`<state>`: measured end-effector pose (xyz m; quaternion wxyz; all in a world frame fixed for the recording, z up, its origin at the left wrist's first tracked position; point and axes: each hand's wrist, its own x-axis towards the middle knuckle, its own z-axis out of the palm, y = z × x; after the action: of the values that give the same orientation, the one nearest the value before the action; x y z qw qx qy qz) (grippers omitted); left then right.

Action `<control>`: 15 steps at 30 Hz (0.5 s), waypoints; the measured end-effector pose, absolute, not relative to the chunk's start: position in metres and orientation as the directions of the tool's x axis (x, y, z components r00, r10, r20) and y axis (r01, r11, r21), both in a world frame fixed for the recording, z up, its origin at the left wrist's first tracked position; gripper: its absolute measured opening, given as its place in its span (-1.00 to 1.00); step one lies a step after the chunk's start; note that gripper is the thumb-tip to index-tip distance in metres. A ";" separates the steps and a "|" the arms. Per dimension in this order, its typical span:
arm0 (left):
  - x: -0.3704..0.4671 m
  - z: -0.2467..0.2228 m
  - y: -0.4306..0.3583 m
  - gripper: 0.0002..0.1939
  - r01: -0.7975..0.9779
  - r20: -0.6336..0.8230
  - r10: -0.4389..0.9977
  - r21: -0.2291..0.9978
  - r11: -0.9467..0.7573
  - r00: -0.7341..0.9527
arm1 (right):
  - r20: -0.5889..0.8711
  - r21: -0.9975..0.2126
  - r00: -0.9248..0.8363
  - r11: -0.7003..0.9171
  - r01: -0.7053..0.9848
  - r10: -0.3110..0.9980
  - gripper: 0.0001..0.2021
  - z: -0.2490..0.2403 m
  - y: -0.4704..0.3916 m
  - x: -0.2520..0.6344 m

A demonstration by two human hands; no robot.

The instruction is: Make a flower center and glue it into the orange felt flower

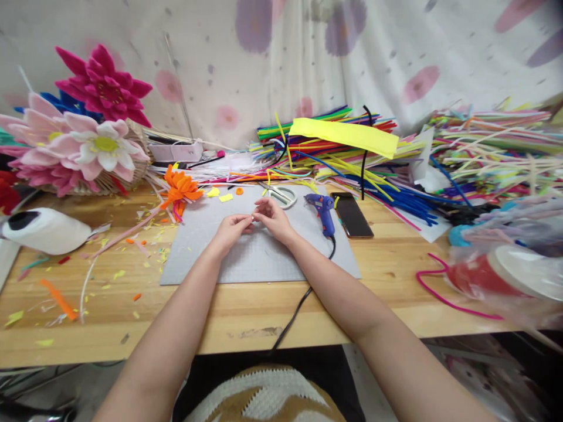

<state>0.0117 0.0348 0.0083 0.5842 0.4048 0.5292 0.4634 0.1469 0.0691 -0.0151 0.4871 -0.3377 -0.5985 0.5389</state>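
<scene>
Over the middle of the grey cutting mat [193, 258], my left hand [234, 230] and my right hand [273, 219] meet at their fingertips. Each hand is closed in a pinch; whatever lies between the fingers is too small to make out. Just beyond my right hand lie scissors [287, 198] with pale handles. A blue glue gun [323, 212] rests to the right on the mat, its black cord running toward the table's front edge. Left of my hands, at the mat's far corner, stands an orange fuzzy flower [181, 189]. Small yellow scraps [226, 198] lie near it.
A phone [353, 214] lies right of the mat. Bundles of coloured pipe cleaners [378, 170] fill the back, a yellow strip [343, 136] across them. Pink fuzzy flowers [101, 146] and a white thread cone [48, 230] stand left. A red spool [479, 275] in plastic sits right.
</scene>
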 end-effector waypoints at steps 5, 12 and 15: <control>0.011 0.008 0.038 -0.71 -0.144 -0.269 0.963 0.954 0.262 -0.032 | 0.204 -0.978 -0.244 0.186 -0.097 0.948 -0.71 -0.016 0.072 0.151; 0.013 0.002 0.036 -0.70 0.009 -0.187 0.981 0.982 0.188 -0.041 | 0.205 -0.979 -0.258 0.203 -0.035 0.944 -0.70 -0.021 0.074 0.153; 0.013 -0.003 0.035 -0.67 0.007 -0.138 0.989 0.990 0.138 -0.050 | 0.212 -0.975 -0.275 0.222 0.004 0.938 -0.69 -0.021 0.073 0.156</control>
<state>0.0132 0.0352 -0.0031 0.5183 0.4542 0.5482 0.4739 0.1556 0.0727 -0.0209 0.4696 -0.3769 -0.6249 0.4969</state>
